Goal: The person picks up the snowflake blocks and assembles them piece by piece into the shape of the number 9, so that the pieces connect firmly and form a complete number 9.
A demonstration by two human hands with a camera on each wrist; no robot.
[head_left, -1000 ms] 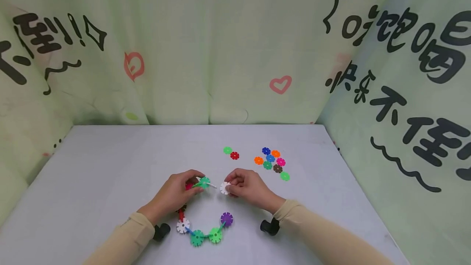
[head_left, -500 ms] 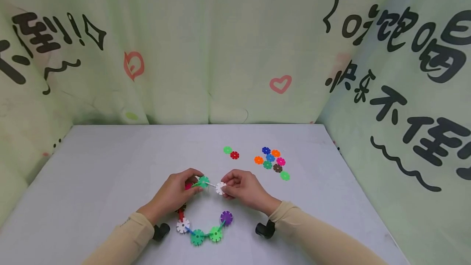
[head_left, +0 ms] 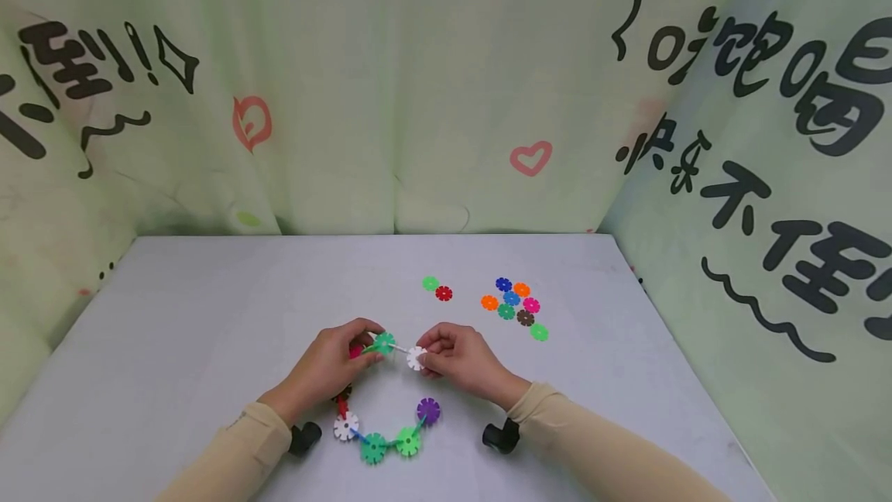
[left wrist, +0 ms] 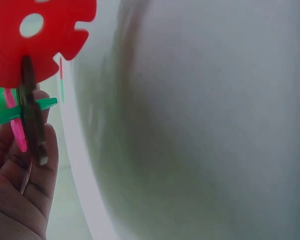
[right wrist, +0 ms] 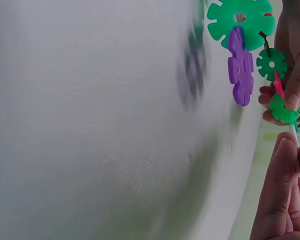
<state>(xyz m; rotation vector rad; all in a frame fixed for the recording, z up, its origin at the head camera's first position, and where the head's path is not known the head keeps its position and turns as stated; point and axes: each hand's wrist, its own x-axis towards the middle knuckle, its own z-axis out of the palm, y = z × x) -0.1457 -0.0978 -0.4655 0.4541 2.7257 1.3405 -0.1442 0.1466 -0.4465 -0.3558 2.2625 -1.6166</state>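
Hung with green curtain (head_left: 327, 99) beyond white surface (head_left: 174, 331). Gripping disc chain (head_left: 374, 449) at 7 o'clock, curving open toward 2, with left hand (head_left: 333, 360) angled toward 2; pinching white disc (head_left: 414, 359) with right hand (head_left: 463, 359) toward 10.

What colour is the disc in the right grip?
That disc is white; the head view shows it best.

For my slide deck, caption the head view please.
Left hand holds a chain of notched discs; right hand pinches a white disc.
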